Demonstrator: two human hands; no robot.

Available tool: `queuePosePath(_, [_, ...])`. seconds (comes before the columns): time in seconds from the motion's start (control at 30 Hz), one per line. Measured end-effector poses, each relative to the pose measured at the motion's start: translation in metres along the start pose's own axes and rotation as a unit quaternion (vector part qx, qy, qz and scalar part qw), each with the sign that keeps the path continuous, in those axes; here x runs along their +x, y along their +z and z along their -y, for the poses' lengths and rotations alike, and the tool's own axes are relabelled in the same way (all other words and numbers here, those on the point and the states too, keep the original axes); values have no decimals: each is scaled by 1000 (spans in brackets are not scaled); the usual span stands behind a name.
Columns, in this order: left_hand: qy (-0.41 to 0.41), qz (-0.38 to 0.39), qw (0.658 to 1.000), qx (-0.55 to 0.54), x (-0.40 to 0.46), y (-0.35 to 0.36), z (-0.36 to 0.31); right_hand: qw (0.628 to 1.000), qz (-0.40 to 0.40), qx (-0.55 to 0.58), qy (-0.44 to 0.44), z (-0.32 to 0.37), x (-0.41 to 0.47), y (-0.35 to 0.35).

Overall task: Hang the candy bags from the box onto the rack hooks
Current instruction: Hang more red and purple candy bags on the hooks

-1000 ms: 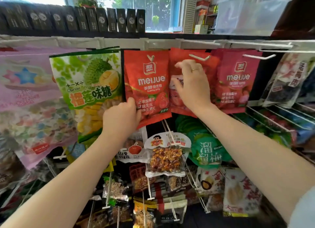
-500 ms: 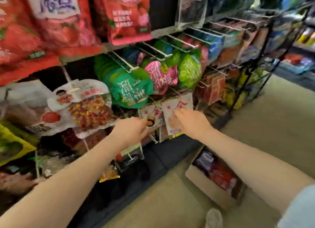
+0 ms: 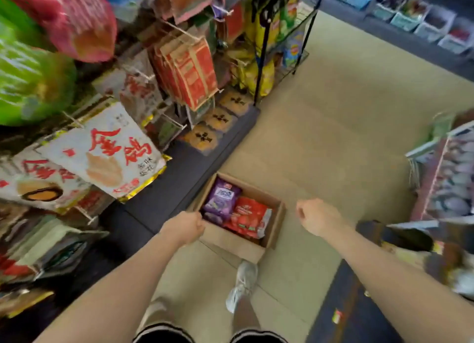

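Observation:
An open cardboard box [image 3: 275,219] sits on the floor at the foot of the rack. A purple candy bag [image 3: 221,199] and red candy bags [image 3: 247,217] lie inside it. My left hand [image 3: 183,227] hangs over the box's near left corner with its fingers loosely curled, holding nothing. My right hand [image 3: 316,217] hovers just right of the box, fingers also loosely curled and empty. The rack [image 3: 177,60] with its white hooks and hanging snack bags fills the left side.
A white and red bag [image 3: 105,155] juts out from the rack at the left. A black wire stand [image 3: 264,47] holds chip bags behind the box. My grey shoe [image 3: 242,283] is just in front of the box. Another display [image 3: 446,178] stands at the right.
The view has swung down from the top row of hooks to the floor box. Both hands let go of the hanging red bags and dropped toward the box.

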State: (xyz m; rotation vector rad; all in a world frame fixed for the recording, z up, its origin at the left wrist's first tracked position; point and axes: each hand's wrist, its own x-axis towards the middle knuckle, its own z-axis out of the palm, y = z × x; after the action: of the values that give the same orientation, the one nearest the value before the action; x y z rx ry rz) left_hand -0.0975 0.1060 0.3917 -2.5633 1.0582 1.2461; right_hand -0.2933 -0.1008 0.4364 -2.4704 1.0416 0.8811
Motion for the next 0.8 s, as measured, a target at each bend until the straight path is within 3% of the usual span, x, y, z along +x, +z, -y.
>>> queuePosePath(0.13, [-7,69,998,3,89,52,-25,987,75,128,67,-46,73,67])
queuePosePath(0.3, [-28,115,993,1,227,137,-15,933,108,303,160,-54,184,184])
queuePosePath(0.5, [-36,25,999,9,374,201,17,946,110,292,85,0,343,287])
queuePosePath(0.67, [-65,-24,997,24,444,245,60,929,59,352,97,45,450,335])
queuePosePath(0.8, [-123,-71,988,-63,458,266,59,897,-5,418,143,61,511,347])
